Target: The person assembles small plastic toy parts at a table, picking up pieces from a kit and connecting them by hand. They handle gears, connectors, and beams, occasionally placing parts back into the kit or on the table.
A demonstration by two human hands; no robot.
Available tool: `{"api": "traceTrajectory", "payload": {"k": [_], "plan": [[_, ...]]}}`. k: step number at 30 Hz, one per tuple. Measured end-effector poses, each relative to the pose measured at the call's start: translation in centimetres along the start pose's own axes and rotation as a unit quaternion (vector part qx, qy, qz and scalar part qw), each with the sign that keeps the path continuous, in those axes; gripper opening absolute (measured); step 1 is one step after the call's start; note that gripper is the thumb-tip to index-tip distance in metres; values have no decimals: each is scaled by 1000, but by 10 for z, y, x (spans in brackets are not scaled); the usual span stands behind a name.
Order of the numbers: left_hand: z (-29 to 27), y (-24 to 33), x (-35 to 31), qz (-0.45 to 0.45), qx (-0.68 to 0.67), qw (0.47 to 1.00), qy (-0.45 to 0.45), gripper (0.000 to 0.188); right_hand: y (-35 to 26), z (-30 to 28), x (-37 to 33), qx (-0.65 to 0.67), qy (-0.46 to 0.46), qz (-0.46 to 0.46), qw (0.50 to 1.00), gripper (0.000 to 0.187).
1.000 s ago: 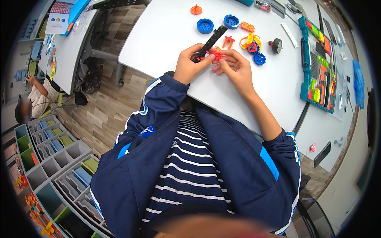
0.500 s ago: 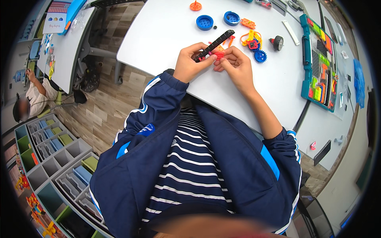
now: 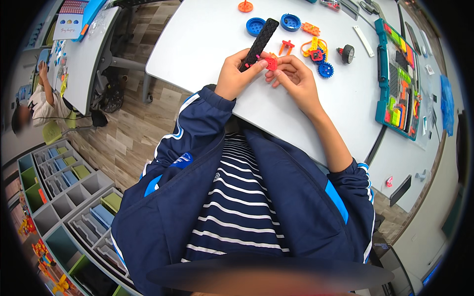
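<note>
My left hand (image 3: 237,75) is closed around the lower end of a long black building plate (image 3: 262,40), whose holed face shows as it tilts up and to the right. A small pink peg (image 3: 247,65) pokes out near its lower end. Between both hands is a small red building block (image 3: 271,64); my left thumb presses against it from the left. The thumb and fingertips of my right hand (image 3: 296,81) pinch it from the right. Fingers partly cover how block and plate meet, so I cannot tell whether they are joined.
On the white table (image 3: 197,44) lie blue wheel hubs (image 3: 291,22), an orange block (image 3: 310,29), a yellow and blue gear assembly (image 3: 317,53), a black wheel (image 3: 347,54) and a white strip (image 3: 363,41). A teal parts case (image 3: 381,74) stands right. Another person (image 3: 47,101) sits far left.
The black plate has turned from its narrow edge to its broad face and stands steeper. The red block shows more plainly between my fingers. The other person's arm and head have shifted.
</note>
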State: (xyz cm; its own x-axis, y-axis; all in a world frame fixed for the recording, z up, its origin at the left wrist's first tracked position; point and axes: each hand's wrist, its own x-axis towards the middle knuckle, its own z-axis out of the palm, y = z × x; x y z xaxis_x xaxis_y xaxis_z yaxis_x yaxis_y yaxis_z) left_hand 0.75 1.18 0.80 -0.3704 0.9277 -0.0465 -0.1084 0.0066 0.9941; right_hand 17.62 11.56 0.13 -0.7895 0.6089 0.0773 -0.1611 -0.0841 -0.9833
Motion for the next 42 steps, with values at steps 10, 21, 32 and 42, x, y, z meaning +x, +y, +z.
{"api": "traceTrajectory", "payload": {"k": [10,21,32,42], "plan": [[0,-10,0,66,57,994,-63,30,-4,9,-6,-282,42,-130,950,9],[0,-1,3,6,1,1000,-18,31,-49,-37,14,-402,137,-202,882,6],[0,-4,7,-14,-1,1000,4,19,-58,-211,155,-657,201,-90,721,15],[1,-2,8,-10,-3,1000,-3,11,-64,-265,211,-635,241,-27,734,21]]}}
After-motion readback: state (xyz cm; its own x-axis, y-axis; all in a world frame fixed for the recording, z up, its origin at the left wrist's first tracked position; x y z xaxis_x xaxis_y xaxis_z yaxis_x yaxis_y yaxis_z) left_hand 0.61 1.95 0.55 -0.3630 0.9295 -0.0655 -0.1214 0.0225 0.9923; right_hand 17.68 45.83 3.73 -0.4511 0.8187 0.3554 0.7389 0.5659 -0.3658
